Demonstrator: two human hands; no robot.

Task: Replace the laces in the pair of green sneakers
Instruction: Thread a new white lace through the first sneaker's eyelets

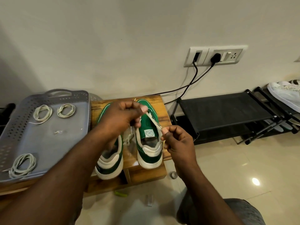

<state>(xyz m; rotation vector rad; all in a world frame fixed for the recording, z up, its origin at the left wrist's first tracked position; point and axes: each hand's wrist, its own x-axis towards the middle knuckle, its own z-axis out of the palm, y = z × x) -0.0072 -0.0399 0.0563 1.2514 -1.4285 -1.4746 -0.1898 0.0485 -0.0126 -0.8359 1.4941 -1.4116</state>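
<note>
Two green sneakers with white soles stand heel-toward-me on a small wooden table point(159, 111). The right sneaker point(149, 143) shows its tongue label; the left sneaker point(110, 161) is partly hidden under my left forearm. A cream lace point(154, 121) stretches taut above the right sneaker. My left hand point(123, 117) pinches its upper end, and my right hand point(177, 140) pinches its lower end beside the shoe's collar. More loose lace point(128, 138) hangs between the two shoes.
A grey perforated tray point(48, 140) on the left holds three coiled laces point(42, 113) point(66, 110) point(23, 164). A black shoe rack point(227, 111) stands to the right with white shoes point(284, 95) beyond it. Black cables point(191, 85) run from wall sockets.
</note>
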